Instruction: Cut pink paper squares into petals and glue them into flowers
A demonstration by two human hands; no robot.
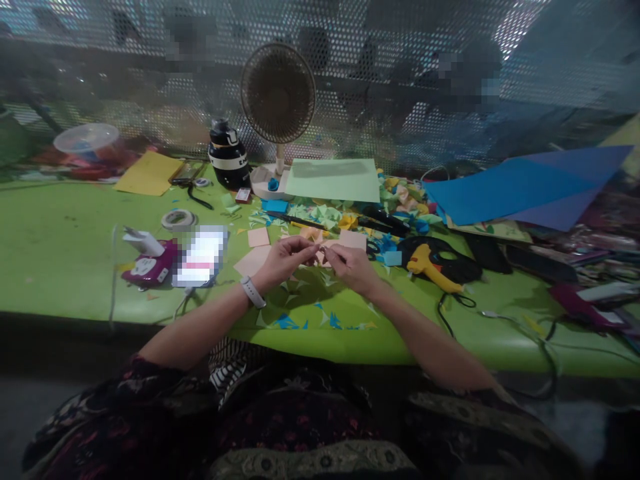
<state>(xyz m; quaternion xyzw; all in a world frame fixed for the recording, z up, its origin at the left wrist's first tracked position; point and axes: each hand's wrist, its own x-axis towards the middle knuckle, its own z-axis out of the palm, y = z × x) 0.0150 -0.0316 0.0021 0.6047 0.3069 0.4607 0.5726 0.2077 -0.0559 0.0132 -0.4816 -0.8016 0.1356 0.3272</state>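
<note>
Over the middle of the green table, my left hand [289, 259] and my right hand [352, 268] meet at the fingertips. Both are closed in a pinch on a small pale piece of paper [321, 252], mostly covered by the fingers. Beneath and beside my left hand lies a sheet of pink paper [247, 264]. A pink paper square [259, 237] is just behind it, and another pink square [353, 239] lies behind my right hand. Blue paper scraps [290, 323] and green ones are scattered below my wrists.
A fan [279, 93] and a black bottle [229, 157] stand at the back. To the left are a tape roll [179, 219], a lit phone [201, 256] and a purple device [150, 264]. A yellow glue gun [434, 271] and blue sheets [505, 190] lie right, with loose cables.
</note>
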